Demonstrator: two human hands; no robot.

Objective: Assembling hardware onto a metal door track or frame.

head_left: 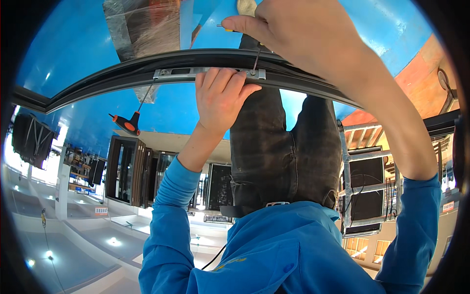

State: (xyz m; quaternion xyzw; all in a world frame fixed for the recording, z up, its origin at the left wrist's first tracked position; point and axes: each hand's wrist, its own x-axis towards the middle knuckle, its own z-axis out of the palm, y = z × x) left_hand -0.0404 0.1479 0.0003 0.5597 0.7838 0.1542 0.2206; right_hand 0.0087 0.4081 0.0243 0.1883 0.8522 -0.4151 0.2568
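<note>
A black frame bar (122,72) crosses in front of me, bent by the lens. On it lies a slim silver metal plate (181,73) with slots and screws. My left hand (218,95) is closed over the plate's middle, fingers together and thumb to the right. Above the plate's right end, my right hand (293,27) grips a T-handle hex key, mostly hidden by the fist. Its thin shaft (257,56) reaches down to the screw there. A second T-handle hex key (128,122), black and orange, stands with its shaft meeting the bar near the plate's left end.
Beyond the bar, something wrapped in clear film (144,24) lies on the glossy blue floor (78,49). Dark framed panels (122,169) stand at left. A metal rack (346,181) stands on the right, close to my legs (264,152).
</note>
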